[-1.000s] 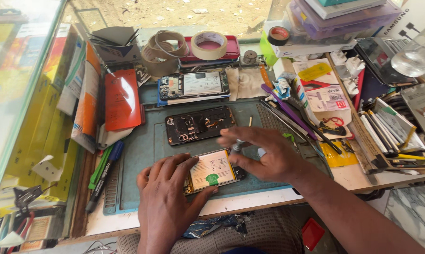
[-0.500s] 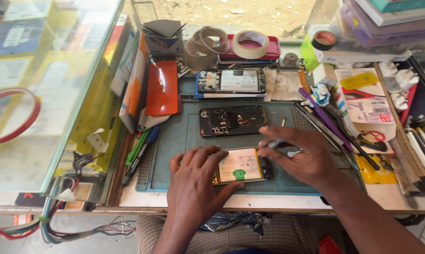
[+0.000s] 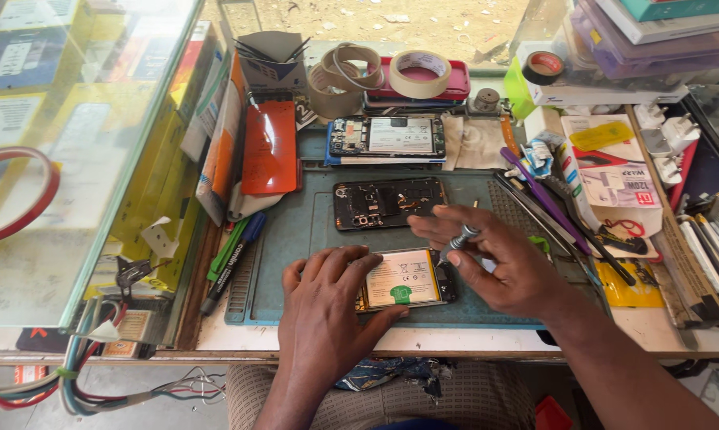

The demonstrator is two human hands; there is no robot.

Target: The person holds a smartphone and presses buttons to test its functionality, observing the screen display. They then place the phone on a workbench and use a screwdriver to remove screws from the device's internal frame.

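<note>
Item: opened phone [image 3: 403, 280], battery side up, near edge of the teal mat [image 3: 296, 239]. Left hand [image 3: 328, 306] lies flat, fingers together, pinning its left end. Right hand [image 3: 499, 259] pinches a small screwdriver [image 3: 457, 241], now lifted and angled toward the phone's right end; earlier it rested lower. Black back frame [image 3: 387, 202] lies just beyond.

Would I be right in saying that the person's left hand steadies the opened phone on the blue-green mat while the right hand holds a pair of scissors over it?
Not quite: in the head view the right hand holds a small screwdriver, not scissors, its tip down at the opened phone. The left hand does steady that phone on the blue-green mat.
</note>
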